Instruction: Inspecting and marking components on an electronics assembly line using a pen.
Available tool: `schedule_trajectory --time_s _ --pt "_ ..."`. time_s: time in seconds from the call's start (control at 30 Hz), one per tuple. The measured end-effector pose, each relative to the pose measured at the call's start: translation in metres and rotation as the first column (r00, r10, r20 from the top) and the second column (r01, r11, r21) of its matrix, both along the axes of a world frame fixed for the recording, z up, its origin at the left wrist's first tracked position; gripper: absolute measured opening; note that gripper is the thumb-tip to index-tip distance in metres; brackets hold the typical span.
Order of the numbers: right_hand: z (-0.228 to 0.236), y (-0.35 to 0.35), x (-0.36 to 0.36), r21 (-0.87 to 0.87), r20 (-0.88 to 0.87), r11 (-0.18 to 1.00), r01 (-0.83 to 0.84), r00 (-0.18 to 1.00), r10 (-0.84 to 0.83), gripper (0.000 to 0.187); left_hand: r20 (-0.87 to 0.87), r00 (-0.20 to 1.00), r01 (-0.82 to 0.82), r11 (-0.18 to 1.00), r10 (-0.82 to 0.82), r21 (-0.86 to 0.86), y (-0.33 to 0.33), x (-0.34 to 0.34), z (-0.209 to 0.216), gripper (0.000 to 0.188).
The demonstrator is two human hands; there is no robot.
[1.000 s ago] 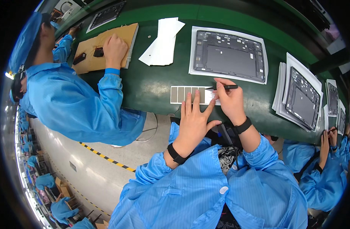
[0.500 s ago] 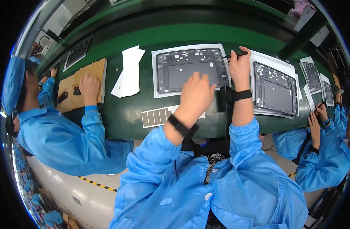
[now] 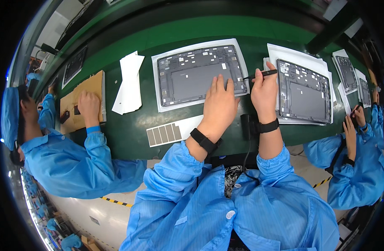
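Unclenched left hand (image 3: pixel 219 103) is ideally steadying grey rectangular casing (image 3: pixel 194 81), right hand (image 3: pixel 265 97), at three o'clock, gripping slim black tool (image 3: pixel 270 72).

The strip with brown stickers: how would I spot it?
On the green table, find the dark housing by the left hand. The strip lies on its near side; unlike the white papers farther left, it bears a row of grey-brown rectangles.

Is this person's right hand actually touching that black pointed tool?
Touching: the head view shows the right hand holding the black pointed tool between thumb and fingers.
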State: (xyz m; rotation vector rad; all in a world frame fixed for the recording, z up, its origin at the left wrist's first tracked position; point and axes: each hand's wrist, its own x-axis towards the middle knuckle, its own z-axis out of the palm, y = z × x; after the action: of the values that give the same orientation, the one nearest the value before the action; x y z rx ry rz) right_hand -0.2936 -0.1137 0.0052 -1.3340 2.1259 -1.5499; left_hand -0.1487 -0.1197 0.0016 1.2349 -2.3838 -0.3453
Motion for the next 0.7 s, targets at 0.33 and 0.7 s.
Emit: schedule_trajectory --time_s 0.33,0.7 --pt "0.004 -0.005 0.003 0.028 -0.042 0.999 -0.018 0.999 0.019 0.029 0.103 0.994 -0.033 0.999 0.036 -0.033 0.002 -0.010 -0.003 0.061" --pt "0.004 -0.005 0.012 0.042 -0.229 0.999 0.012 0.973 -0.002 0.021 0.256 0.963 -0.062 0.995 0.080 -0.077 0.003 -0.023 -0.009 0.049"
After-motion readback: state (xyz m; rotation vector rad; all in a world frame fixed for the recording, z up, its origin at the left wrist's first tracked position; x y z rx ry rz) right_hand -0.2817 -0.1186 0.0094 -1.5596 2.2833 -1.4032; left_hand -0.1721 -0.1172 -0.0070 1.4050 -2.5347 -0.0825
